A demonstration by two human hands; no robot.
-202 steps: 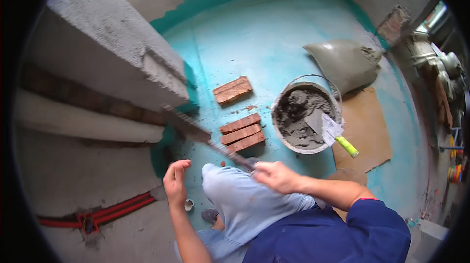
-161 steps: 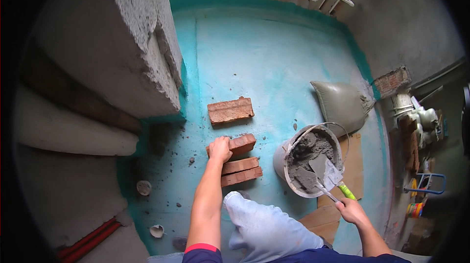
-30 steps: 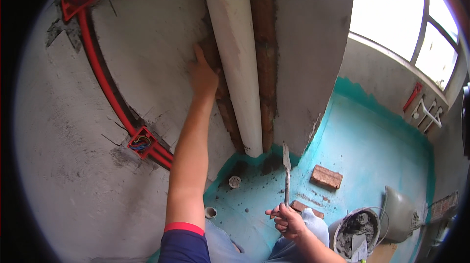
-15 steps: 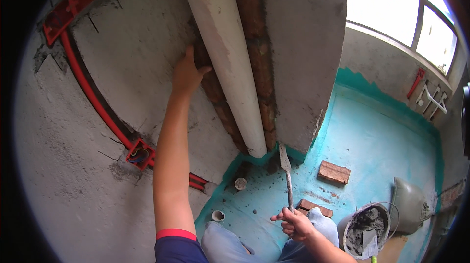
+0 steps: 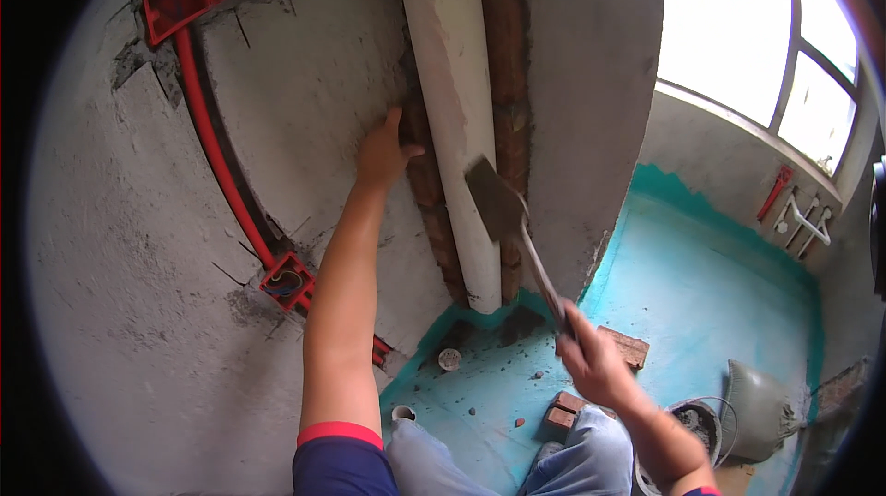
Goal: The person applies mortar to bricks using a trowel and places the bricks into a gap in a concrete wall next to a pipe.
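A white vertical pipe point(image 5: 449, 71) runs down the corner, with brick strips point(image 5: 437, 228) along its sides. My left hand point(image 5: 386, 153) rests at the wall edge left of the pipe, its thumb and index finger spread; the other fingers are partly hidden. In my right hand point(image 5: 595, 358) is the handle of a trowel point(image 5: 499, 201). The trowel is raised and tilted, its dark grey blade in front of the pipe. Whether blade and pipe touch I cannot tell.
A bucket of grey mortar point(image 5: 699, 424) stands beside my right forearm, near a greenish sack point(image 5: 759, 408). Bricks point(image 5: 624, 346) and crumbs lie on the teal floor point(image 5: 697, 288). Red conduit point(image 5: 210, 150) and junction boxes point(image 5: 287, 282) are set into the left wall.
My right hand has lifted the trowel up from low by the floor to the pipe, and its blade now shows broadside. The view has shifted; my left hand stays beside the pipe.
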